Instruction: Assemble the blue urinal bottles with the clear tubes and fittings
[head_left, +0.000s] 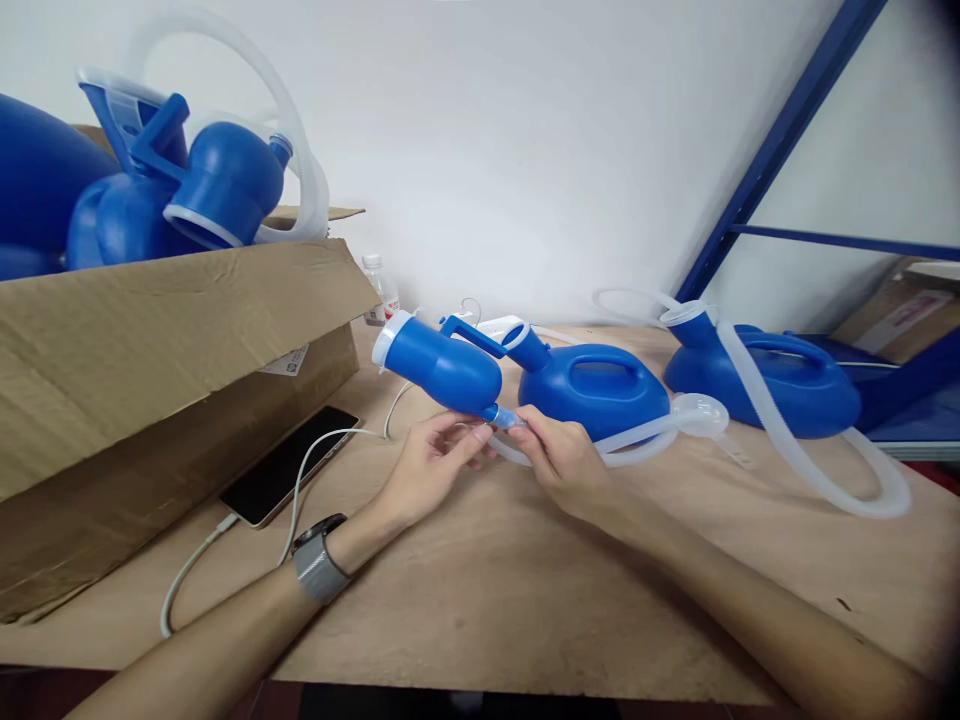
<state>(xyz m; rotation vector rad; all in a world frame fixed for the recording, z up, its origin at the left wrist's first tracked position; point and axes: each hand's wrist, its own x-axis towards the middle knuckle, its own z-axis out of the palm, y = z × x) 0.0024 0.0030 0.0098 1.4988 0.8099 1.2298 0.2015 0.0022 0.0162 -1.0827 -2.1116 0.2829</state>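
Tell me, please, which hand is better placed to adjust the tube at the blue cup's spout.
Probably the right hand: it appears to pinch the clear tube beside the spout, while the left hand sits under the blue cup.

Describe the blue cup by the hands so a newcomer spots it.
Over the wooden table, right of the cardboard box, find the left hand and right hand. Just beyond them the blue cup tilts, its white rim leftmost. Unlike the similar cup in the box or the blue bottles rightward, its narrow end meets a clear fitting at the right hand.
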